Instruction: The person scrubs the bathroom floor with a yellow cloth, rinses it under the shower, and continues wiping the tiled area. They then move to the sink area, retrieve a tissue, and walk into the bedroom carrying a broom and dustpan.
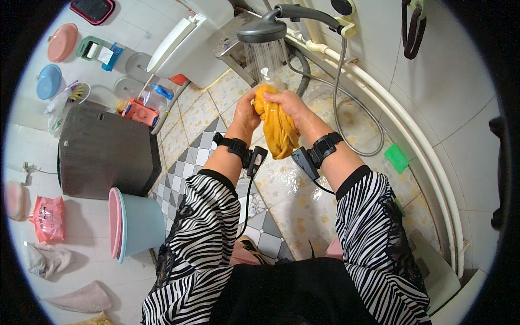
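Observation:
A bunched, wet yellow cloth [278, 130] hangs between my hands, its loose end dangling toward me. My left hand [247, 111] grips its upper left side, and my right hand [289, 106] grips it from the right with the thumb on top. Water streams from a grey shower head [262, 29] just beyond my fingers, onto the far end of the cloth. A small white thing [265, 74] shows in the spray there; I cannot tell what it is. Black straps with small devices circle both my wrists.
A white toilet [191, 44] and a metal stool [231, 40] stand ahead. At left are a grey washing machine [107, 150] and stacked basins [140, 225]. White pipes [390, 97] line the right wall above a looping shower hose [382, 134]. A green sponge [396, 158] lies on the wet tiled floor.

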Demonstrator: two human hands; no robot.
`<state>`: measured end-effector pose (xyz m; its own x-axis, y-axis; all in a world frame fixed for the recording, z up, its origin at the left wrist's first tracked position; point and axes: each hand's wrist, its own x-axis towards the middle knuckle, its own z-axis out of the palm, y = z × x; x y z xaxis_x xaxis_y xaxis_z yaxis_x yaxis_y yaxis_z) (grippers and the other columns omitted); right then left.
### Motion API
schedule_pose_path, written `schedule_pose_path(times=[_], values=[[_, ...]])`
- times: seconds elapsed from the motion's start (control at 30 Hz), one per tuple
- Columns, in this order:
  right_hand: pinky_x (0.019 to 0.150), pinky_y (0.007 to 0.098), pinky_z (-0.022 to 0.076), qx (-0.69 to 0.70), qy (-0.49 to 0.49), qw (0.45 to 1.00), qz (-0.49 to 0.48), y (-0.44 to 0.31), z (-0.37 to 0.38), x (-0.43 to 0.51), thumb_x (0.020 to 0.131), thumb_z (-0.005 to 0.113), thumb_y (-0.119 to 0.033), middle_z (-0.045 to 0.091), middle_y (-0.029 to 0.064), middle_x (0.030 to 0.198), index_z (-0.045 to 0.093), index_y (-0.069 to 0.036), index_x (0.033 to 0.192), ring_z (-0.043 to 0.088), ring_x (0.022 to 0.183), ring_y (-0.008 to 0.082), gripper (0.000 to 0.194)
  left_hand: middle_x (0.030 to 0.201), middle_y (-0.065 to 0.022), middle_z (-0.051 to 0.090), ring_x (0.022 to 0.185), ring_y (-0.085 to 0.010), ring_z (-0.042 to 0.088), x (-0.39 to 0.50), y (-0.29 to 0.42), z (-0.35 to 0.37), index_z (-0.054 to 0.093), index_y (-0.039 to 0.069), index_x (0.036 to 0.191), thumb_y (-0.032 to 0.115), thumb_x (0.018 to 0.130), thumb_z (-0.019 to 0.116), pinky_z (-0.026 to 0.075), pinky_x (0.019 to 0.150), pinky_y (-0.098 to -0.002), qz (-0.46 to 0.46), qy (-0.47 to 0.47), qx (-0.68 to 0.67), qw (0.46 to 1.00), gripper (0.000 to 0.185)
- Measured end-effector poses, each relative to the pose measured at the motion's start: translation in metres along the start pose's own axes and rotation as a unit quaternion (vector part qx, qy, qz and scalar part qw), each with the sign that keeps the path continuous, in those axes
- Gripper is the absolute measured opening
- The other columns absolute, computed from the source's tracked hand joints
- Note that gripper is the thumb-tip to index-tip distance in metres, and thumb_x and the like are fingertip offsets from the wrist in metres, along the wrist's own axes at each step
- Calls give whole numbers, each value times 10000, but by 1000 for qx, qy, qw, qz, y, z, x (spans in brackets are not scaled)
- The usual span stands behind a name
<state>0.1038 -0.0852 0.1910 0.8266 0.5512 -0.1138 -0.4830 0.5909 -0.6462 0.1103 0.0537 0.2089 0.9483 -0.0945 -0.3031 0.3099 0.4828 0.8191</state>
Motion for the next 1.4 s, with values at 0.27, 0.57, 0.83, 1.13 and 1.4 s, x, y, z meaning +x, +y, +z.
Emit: schedule_pose_path(times=[0.27,0.57,0.83,1.13,1.4], values=[[733,360,481,130,29,991,22,1,-11,14,842,424,-567,578,124,996,507,-14,1094,588,838,256,614,1092,-150,516,987,-232,526,-19,-5,27,396,-7,1223,37,779,481,443,829,-333,250,33,261,932,453],[720,391,470,124,119,985,7,1,5,15,852,425,-276,577,132,896,528,-53,985,565,798,274,280,916,-198,566,857,-382,524,-36,-14,59,578,44,915,301,788,550,416,730,-420,323,112,634,693,288],[729,403,468,-180,173,967,-57,31,-26,55,850,401,-261,567,228,989,535,67,995,576,883,315,383,850,-186,613,766,-319,585,-2,-4,32,605,43,888,264,796,537,443,672,-352,312,71,675,664,249],[783,350,475,88,76,993,-14,20,-24,28,877,269,-587,573,123,1040,452,-13,1182,578,913,226,675,902,-130,612,806,-238,597,-13,24,26,561,-21,922,194,817,488,480,737,-333,119,7,171,978,250],[924,421,368,133,93,984,-72,-8,-8,0,887,293,-560,463,138,1223,435,-19,1213,493,1047,290,648,952,-156,604,866,-272,595,-21,47,29,539,-45,967,195,824,464,473,810,-368,107,-30,88,990,289]])
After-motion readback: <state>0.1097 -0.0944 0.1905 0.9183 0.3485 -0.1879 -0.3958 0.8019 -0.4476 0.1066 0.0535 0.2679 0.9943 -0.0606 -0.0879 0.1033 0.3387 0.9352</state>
